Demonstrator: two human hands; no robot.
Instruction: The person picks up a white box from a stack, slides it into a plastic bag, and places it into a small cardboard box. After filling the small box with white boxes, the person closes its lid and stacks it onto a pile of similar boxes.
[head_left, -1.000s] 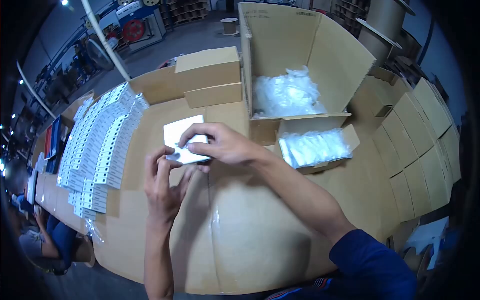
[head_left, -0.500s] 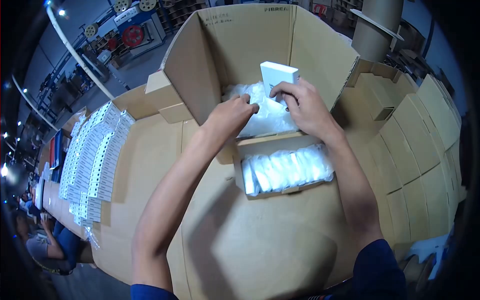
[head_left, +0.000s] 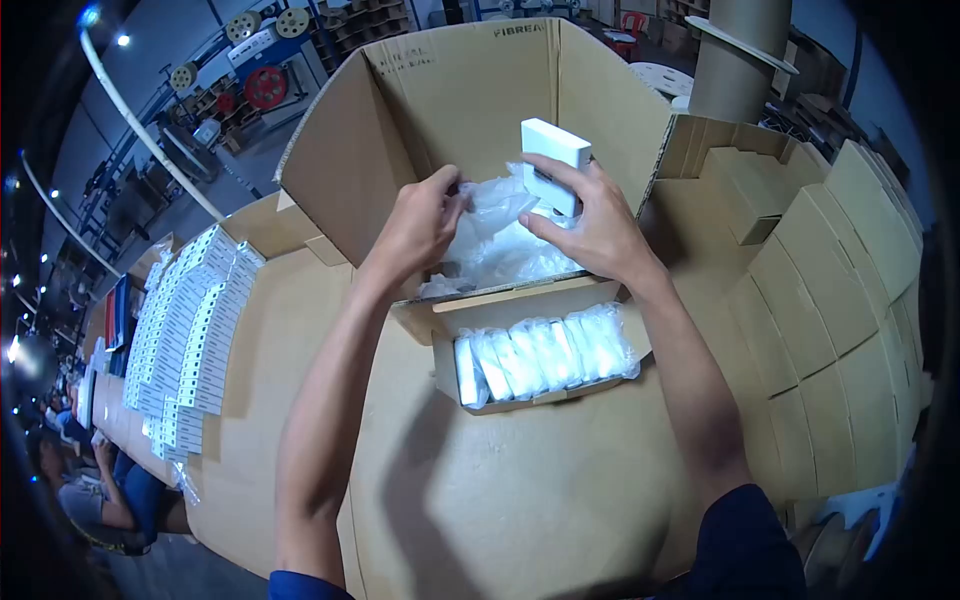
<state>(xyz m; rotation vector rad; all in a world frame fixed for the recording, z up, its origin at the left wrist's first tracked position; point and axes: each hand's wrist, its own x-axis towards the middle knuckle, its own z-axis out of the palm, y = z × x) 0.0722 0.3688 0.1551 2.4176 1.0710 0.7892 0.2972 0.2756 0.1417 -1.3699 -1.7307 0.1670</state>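
Note:
Over the large open carton (head_left: 480, 110), my right hand (head_left: 595, 220) holds a white box (head_left: 556, 146) upright between thumb and fingers. My left hand (head_left: 425, 220) is closed on a clear plastic bag (head_left: 495, 205), which stretches toward the white box. More crumpled clear plastic (head_left: 510, 256) lies inside the carton below both hands. In front of it is a smaller open cardboard box (head_left: 450, 390) with a row of several white pieces wrapped in plastic (head_left: 545, 355).
Stacks of small white labelled boxes (head_left: 185, 340) stand at the left. Folded cardboard boxes (head_left: 830, 310) are piled on the right, below a large cardboard tube (head_left: 735, 80). A person (head_left: 100, 500) sits at the far lower left.
My left hand has moved left and now pulls plastic out beside the white box. The fingers of my right hand have spread along the box. Both cartons appear shifted slightly left in view.

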